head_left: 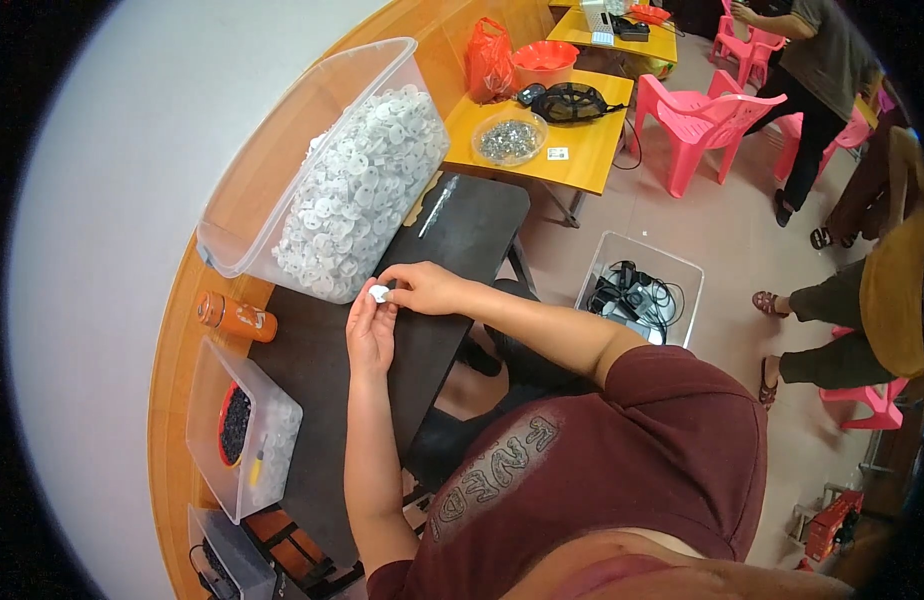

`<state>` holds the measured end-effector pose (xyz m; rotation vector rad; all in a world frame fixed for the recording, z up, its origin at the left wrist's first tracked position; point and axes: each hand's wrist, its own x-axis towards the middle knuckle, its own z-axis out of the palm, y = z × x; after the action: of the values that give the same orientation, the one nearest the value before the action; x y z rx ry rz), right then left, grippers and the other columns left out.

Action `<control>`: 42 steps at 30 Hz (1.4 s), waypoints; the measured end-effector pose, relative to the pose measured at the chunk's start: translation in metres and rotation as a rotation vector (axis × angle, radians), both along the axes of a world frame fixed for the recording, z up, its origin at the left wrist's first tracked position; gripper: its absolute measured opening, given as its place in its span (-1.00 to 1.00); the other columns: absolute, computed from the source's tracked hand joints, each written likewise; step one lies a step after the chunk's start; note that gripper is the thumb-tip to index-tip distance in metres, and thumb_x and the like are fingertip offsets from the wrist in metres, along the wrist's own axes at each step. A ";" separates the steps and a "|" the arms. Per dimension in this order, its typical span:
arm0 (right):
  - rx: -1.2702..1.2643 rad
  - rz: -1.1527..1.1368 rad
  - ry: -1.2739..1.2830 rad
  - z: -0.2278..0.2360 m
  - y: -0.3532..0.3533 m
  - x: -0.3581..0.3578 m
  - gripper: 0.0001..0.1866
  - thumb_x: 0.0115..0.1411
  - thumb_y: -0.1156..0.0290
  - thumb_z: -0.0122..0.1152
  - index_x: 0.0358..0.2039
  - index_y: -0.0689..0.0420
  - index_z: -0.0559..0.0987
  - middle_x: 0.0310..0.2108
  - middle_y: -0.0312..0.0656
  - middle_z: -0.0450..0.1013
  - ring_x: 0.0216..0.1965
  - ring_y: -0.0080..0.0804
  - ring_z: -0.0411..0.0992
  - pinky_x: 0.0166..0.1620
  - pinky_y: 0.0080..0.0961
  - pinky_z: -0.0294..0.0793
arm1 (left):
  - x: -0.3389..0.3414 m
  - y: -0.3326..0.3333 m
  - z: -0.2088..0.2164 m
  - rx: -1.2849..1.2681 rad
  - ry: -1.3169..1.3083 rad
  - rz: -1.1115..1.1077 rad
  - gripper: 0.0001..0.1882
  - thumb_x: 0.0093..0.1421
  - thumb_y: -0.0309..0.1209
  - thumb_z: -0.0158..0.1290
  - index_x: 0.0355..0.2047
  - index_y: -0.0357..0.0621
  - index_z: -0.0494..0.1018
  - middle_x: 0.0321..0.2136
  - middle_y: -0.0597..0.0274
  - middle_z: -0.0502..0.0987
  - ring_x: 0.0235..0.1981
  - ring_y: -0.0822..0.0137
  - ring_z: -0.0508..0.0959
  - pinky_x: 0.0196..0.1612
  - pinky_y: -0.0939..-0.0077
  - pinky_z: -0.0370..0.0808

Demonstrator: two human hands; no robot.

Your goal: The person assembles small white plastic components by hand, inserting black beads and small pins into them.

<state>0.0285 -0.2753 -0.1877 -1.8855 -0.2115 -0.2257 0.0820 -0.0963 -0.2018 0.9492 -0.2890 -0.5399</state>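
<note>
A small white round plastic piece (379,293) is held at the fingertips of both hands, over the black table (317,410). My left hand (370,340) has its palm turned up, and its fingertips rest against the piece's left side. From the right, my right hand (427,288) pinches the piece between thumb and fingers. Fine details of the piece are too small to make out. Just beyond my hands stands a big clear plastic bin (244,215), tilted in view and heaped with white round plastic pieces (357,190) like the held one.
An orange bottle (238,316) stands left, above a clear box (278,425) with dark parts. A yellow table (572,150) bears a bowl of small metal parts (510,138). Right on the floor sit a bin of black cables (637,300) and pink chairs (707,125); other people stand nearby.
</note>
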 end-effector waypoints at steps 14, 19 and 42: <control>-0.003 -0.044 -0.012 -0.002 0.000 0.002 -0.65 0.25 0.23 0.20 0.00 0.10 0.53 -0.35 -0.12 0.58 -0.32 -0.32 0.54 -0.21 -0.42 0.49 | 0.000 -0.003 0.000 0.032 -0.028 0.006 -0.57 0.39 -0.36 -0.05 0.20 -0.30 0.29 -0.05 0.17 0.49 -0.10 0.39 0.51 -0.01 0.49 0.47; -0.009 -0.024 0.044 0.007 0.001 -0.005 -0.65 0.25 0.22 0.19 0.00 0.10 0.53 -0.33 -0.10 0.58 -0.30 -0.30 0.55 -0.19 -0.39 0.50 | 0.000 0.000 -0.004 0.029 -0.041 0.011 -0.57 0.39 -0.36 -0.06 0.20 -0.31 0.29 -0.02 0.15 0.48 -0.07 0.37 0.51 0.01 0.46 0.48; -0.206 -0.101 -0.043 0.006 -0.026 0.039 -0.62 0.16 0.23 0.24 -0.07 0.17 0.58 -0.16 0.00 0.55 -0.10 -0.11 0.51 -0.03 -0.30 0.47 | 0.002 0.002 -0.003 -0.032 0.043 0.035 -0.59 0.39 -0.41 -0.08 0.18 -0.36 0.27 -0.11 0.03 0.53 -0.14 0.25 0.57 -0.04 0.42 0.55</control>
<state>0.0674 -0.3016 -0.1820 -2.0996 -0.1740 -0.3242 0.0844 -0.0947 -0.2043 0.9088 -0.2415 -0.5218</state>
